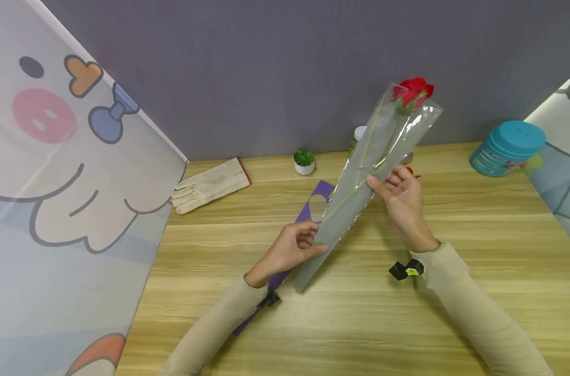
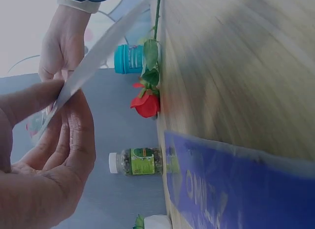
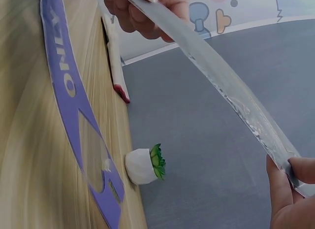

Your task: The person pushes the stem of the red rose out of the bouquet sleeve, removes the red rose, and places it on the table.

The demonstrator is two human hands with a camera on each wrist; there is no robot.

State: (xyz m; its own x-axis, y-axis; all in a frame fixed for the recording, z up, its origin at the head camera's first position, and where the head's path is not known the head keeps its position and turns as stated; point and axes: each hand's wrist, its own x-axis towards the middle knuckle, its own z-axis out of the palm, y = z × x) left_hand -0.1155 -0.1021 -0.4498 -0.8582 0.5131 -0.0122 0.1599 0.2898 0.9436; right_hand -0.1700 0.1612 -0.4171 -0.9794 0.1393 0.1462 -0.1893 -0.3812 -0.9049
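Observation:
A red rose (image 1: 413,93) stands in the upper end of a long grey sleeve (image 1: 329,232) with a clear front, raised at a slant over the table. My left hand (image 1: 291,248) pinches the sleeve's lower part between thumb and fingers, as the left wrist view also shows. Farther up, my right hand (image 1: 402,201) pinches the sleeve's edge, with the thumb on its front. A second red rose (image 2: 146,105) lies on the table, mostly covered by the right arm in the head view. Beneath the left hand lies a purple sleeve (image 3: 64,66) with "ONLY" lettering and a clear window.
Along the back stand a small potted plant (image 1: 305,163), a jar with a white lid (image 2: 142,161) partly behind the raised sleeve, and a teal tub (image 1: 505,149) at the right. A pale work glove (image 1: 214,185) lies back left, near the printed side wall.

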